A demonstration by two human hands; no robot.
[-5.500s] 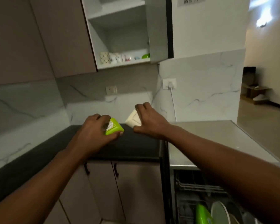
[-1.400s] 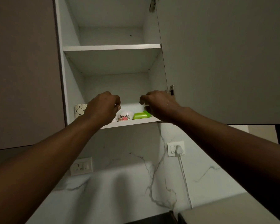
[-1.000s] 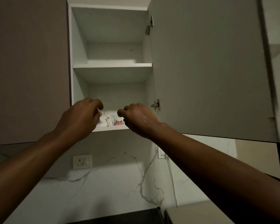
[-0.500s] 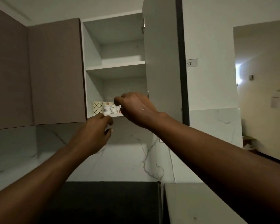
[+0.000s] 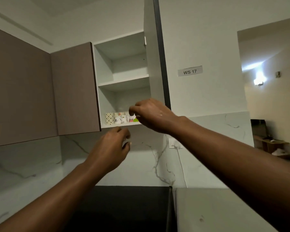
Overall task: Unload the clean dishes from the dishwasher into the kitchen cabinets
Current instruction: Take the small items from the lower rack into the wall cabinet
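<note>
The open wall cabinet [image 5: 122, 77] has a row of patterned cups [image 5: 117, 118] on its bottom shelf, with a sliver of a green dish [image 5: 136, 120] at the right end. My right hand [image 5: 151, 114] hovers in front of that shelf's right side, fingers loosely curled and holding nothing. My left hand [image 5: 112, 148] is lower, just under the shelf edge, fingers loosely curled and also empty. The dishwasher is out of view.
The cabinet door [image 5: 155, 64] stands open to the right of the shelves. A closed brown cabinet [image 5: 74, 89] lies left. Below are a dark countertop [image 5: 124, 206], a grey worktop [image 5: 216, 211] and a wall socket [image 5: 172, 143] with a cable.
Both hands set the green and white dishes on the bottom shelf and came away empty. Since then my left hand has dropped below the shelf and the view has pulled back.
</note>
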